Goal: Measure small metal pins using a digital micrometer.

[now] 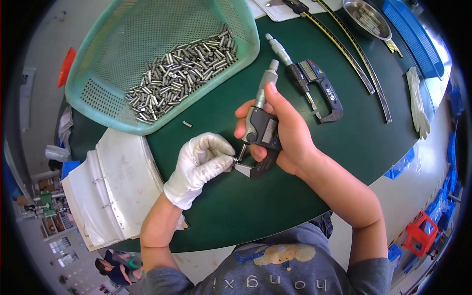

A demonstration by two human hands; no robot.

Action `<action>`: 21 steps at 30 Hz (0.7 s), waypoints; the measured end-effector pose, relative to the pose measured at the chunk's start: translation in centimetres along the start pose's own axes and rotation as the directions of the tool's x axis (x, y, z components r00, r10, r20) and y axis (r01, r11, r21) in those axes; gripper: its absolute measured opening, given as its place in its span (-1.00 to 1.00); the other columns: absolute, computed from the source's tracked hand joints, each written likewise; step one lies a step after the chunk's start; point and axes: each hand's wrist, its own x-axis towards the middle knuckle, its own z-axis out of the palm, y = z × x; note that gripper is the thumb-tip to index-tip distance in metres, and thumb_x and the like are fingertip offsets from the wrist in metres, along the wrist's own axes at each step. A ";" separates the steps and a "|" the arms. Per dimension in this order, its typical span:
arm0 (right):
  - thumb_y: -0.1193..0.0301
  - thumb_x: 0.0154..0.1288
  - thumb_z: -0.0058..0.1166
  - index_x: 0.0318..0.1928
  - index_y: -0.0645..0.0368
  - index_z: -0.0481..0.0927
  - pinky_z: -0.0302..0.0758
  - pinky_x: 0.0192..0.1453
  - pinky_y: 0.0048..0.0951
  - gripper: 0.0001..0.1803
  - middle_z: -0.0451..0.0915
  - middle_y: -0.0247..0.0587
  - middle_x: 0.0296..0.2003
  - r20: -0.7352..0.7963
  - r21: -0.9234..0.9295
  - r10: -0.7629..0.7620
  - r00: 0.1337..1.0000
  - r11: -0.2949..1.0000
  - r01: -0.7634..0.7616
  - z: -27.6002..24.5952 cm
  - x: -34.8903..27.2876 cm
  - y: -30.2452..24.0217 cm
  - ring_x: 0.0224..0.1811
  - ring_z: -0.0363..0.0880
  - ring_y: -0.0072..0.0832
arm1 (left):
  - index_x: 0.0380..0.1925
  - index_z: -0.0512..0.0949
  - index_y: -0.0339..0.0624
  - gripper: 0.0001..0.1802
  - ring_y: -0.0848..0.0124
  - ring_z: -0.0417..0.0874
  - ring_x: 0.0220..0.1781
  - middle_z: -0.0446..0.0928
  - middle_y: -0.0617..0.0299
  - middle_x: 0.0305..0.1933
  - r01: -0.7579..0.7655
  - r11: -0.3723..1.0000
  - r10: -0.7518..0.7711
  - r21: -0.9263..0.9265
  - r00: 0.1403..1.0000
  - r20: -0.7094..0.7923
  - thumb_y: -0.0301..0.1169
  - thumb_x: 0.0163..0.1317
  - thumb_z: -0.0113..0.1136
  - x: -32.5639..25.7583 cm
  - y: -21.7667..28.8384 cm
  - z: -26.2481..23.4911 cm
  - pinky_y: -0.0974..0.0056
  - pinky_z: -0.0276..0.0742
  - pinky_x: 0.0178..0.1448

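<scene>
My right hand point(285, 130), bare, grips a digital micrometer point(262, 129) over the green table, thumb up near its silver thimble. My left hand point(202, 161) wears a white glove and pinches a small metal pin point(233, 158) at the micrometer's jaws, between anvil and spindle. The pin is mostly hidden by the gloved fingertips. A teal perforated basket point(162, 59) with several shiny metal pins lies at the far left. One loose pin point(187, 124) rests on the table just in front of the basket.
A second digital micrometer point(314, 83) lies right of the basket. Long calipers point(351, 51), a steel bowl point(366, 17), a blue tray point(413, 37) and a white glove point(418, 101) sit at far right. An open ring binder point(115, 182) lies at near left.
</scene>
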 end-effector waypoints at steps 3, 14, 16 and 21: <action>-0.05 0.30 -0.56 -0.25 0.25 0.41 0.26 -0.68 -0.56 -0.38 0.49 -0.14 -0.52 -0.045 0.058 0.037 0.998 0.998 -0.035 -0.1 0.0 0.0 -0.80 0.24 -0.53 | -0.40 0.45 -0.28 -0.84 0.55 0.48 -0.44 0.47 0.26 -0.46 -0.010 1.000 0.010 -0.008 1.000 -0.019 -0.49 0.02 0.20 0.2 0.2 -0.2 0.46 0.42 -0.29; -0.02 0.28 -0.58 -0.25 0.27 0.41 0.28 -0.59 -0.46 -0.38 0.49 -0.08 -0.50 -0.037 0.159 0.089 0.995 0.984 -0.082 -0.2 -0.1 -0.1 -0.78 0.25 -0.46 | -0.07 0.38 -0.33 -0.61 0.45 0.53 -0.22 0.51 0.10 -0.19 -0.413 0.892 0.450 0.182 0.846 -0.286 -0.37 0.12 0.12 4.1 7.4 -3.9 0.41 0.44 -0.11; -0.03 0.27 -0.56 -0.25 0.27 0.41 0.28 -0.59 -0.47 -0.38 0.49 -0.09 -0.51 -0.040 0.172 0.082 0.996 0.982 -0.074 -0.3 -0.3 -0.2 -0.77 0.25 -0.46 | -0.11 0.40 -0.34 -0.65 0.46 0.53 -0.22 0.50 0.11 -0.18 -0.238 0.843 0.390 0.482 0.887 -0.245 -0.39 0.13 0.12 2.9 7.3 -4.1 0.40 0.44 -0.07; -0.06 0.25 -0.53 -0.25 0.26 0.41 0.26 -0.59 -0.48 -0.38 0.49 -0.11 -0.52 -0.049 0.151 0.089 0.995 0.985 -0.081 -0.3 -0.2 -0.2 -0.77 0.26 -0.47 | -0.26 0.50 -0.13 -0.68 0.34 0.50 -0.41 0.43 0.22 -0.41 -0.187 0.058 0.259 0.981 0.952 0.166 -0.42 -0.12 0.22 -0.8 5.3 -4.1 0.35 0.44 -0.28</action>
